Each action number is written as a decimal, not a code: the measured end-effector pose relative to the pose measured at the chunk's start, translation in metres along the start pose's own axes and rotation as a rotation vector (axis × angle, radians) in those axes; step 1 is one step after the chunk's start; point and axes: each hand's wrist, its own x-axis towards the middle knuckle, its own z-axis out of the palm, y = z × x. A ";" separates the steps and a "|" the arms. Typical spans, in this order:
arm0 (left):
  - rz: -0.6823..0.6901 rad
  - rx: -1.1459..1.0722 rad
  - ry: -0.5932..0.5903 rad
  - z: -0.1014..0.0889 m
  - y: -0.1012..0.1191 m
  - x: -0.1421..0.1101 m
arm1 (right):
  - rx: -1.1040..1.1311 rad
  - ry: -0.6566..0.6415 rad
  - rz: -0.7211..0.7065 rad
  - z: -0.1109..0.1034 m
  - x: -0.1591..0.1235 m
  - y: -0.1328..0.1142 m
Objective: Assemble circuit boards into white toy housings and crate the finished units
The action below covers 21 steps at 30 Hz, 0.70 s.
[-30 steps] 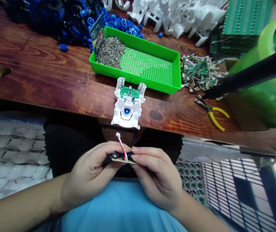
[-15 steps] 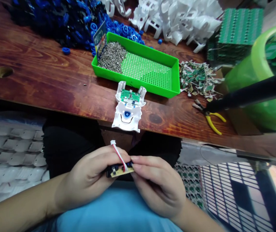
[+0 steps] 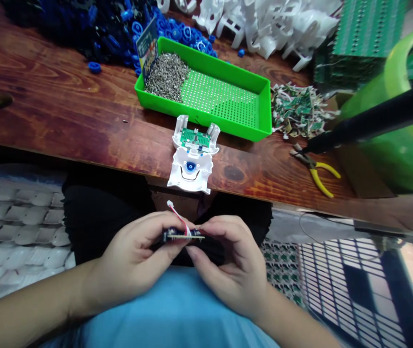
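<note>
Low over my lap, a small circuit board [image 3: 192, 237] is held almost edge-on, dark parts along its upper side. My left hand [image 3: 130, 256] is closed around its left end, thumb below and fingers above. At the board's right end my right hand [image 3: 237, 266] is closed too, fingertips touching the upper edge and thumb underneath. Red and white wires [image 3: 180, 220] rise from the board to a white plug [image 3: 170, 204]. Beyond the hands, a white plastic shell [image 3: 177, 181] with a blue button lies at the table edge, against another white part carrying a green board [image 3: 188, 137].
A green tray [image 3: 228, 130] holds many small screws [image 3: 166, 77]. Blue parts [image 3: 134, 43] and white shells [image 3: 267, 29] are heaped behind. Wired boards [image 3: 296, 108], yellow-handled pliers [image 3: 324, 179], stacked green boards [image 3: 369, 29] and a green bucket [image 3: 376, 150] stand right.
Both hands have raised the circuit board slightly and tipped it from showing its face to nearly edge-on. My right thumb has moved beneath it. The view has shifted a little.
</note>
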 end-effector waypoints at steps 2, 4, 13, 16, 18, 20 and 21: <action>0.183 0.122 -0.032 -0.005 -0.001 -0.002 | 0.034 0.009 -0.024 -0.001 -0.001 0.000; 0.313 0.193 -0.067 -0.009 -0.001 -0.002 | 0.067 -0.001 -0.053 -0.003 -0.001 -0.001; 0.500 0.260 -0.217 -0.017 -0.005 -0.001 | 0.093 -0.055 -0.110 -0.011 0.003 -0.006; 0.497 0.246 -0.221 -0.018 -0.010 -0.004 | 0.094 -0.064 -0.118 -0.012 0.005 -0.006; 0.497 0.244 -0.227 -0.018 -0.013 -0.006 | 0.114 -0.079 -0.116 -0.012 0.005 -0.005; 0.497 0.249 -0.225 -0.018 -0.014 -0.006 | 0.129 -0.100 -0.112 -0.012 0.004 -0.004; 0.497 0.254 -0.223 -0.017 -0.015 -0.006 | 0.130 -0.111 -0.106 -0.013 0.004 -0.004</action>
